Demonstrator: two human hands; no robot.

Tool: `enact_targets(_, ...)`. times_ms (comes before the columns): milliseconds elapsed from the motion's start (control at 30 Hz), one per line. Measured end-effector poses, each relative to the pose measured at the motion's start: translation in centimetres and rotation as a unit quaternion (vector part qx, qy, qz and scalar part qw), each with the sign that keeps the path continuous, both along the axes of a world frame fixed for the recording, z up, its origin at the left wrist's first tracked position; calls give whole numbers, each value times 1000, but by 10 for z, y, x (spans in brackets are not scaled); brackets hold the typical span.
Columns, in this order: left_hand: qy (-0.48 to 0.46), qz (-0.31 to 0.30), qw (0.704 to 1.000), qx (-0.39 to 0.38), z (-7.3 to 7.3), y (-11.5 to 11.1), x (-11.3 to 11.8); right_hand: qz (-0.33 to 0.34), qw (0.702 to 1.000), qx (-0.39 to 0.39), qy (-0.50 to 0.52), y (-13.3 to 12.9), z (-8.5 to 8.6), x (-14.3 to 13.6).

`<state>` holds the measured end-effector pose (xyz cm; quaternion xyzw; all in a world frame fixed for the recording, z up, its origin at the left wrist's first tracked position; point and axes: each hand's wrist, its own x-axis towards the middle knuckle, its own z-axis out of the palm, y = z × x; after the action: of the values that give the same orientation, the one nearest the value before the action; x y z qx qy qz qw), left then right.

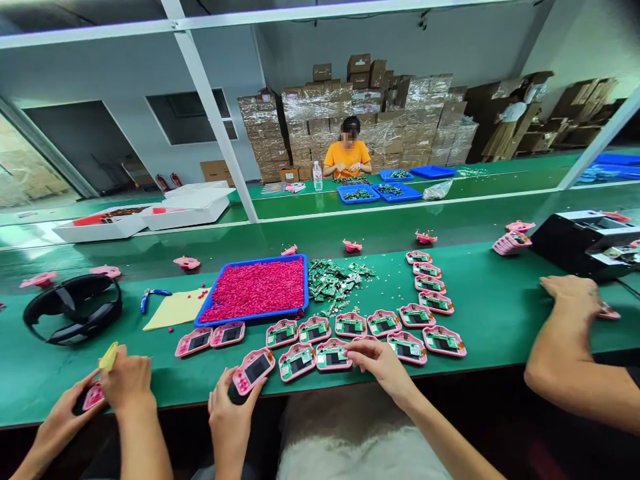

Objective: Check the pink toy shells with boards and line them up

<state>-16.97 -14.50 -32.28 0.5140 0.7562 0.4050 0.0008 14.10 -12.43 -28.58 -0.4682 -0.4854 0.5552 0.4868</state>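
Observation:
My left hand (pixel 233 410) holds a pink device shell (pixel 254 370) with a dark screen and pink buttons, tilted near the table's front edge. Out to the right, my right hand (pixel 383 367) reaches over the front row, its thumb and fingertips together at the right end of a pink shell with a green circuit board (pixel 333 355). Whether something small is between those fingertips is too small to tell. Similar open shells (pixel 351 325) lie in rows around it. Two shells with screens (pixel 228 335) lie left of them, below a blue tray of small red pieces (pixel 257 287).
Loose green boards (pixel 333 283) are heaped right of the tray. At left are a co-worker's hands (pixel 127 380), a black headset (pixel 73 310), blue cutters (pixel 147 299) and yellow paper (pixel 177 309). Another person's arm (pixel 565 333) and a black machine (pixel 580 247) are at right.

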Motion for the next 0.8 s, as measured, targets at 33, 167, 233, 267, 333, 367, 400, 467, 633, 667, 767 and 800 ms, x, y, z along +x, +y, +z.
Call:
enact_targets(33,-23,15,1000,8,5,-5,5,1,1000,-3,11,-4,0,1)
enact_targets(167,-76,20,997,24,29,-27,34,-1,999,-15,37,-21,10,2)
enact_targets(233,-81,-25,996,17,38,-38,52,0,999,-12,35,-31,19,-1)
enact_targets(267,-81,-55,995,15,41,-43,62,1,1000,-1,29,-36,25,-3)
enact_targets(333,-76,-120,990,22,48,-52,81,6,999,48,6,-45,38,-8)
enact_targets(367,-71,-150,986,27,51,-57,91,10,996,87,-11,-49,44,-10)
enact_targets(400,-66,-177,981,32,55,-61,99,14,990,135,-29,-52,50,-12)
enact_targets(467,-61,-215,974,45,64,-69,114,12,967,246,-69,-55,59,-15)
enact_targets(633,-29,-263,962,65,82,-82,136,-42,876,438,-199,-57,69,-16)
enact_targets(667,-24,-270,960,68,84,-83,139,-49,866,446,-219,-57,70,-16)
enact_targets(767,-28,-270,958,89,87,-85,146,-63,854,449,-254,-58,73,-14)
enact_targets(800,-34,-266,958,99,87,-86,148,-68,851,452,-259,-59,74,-13)
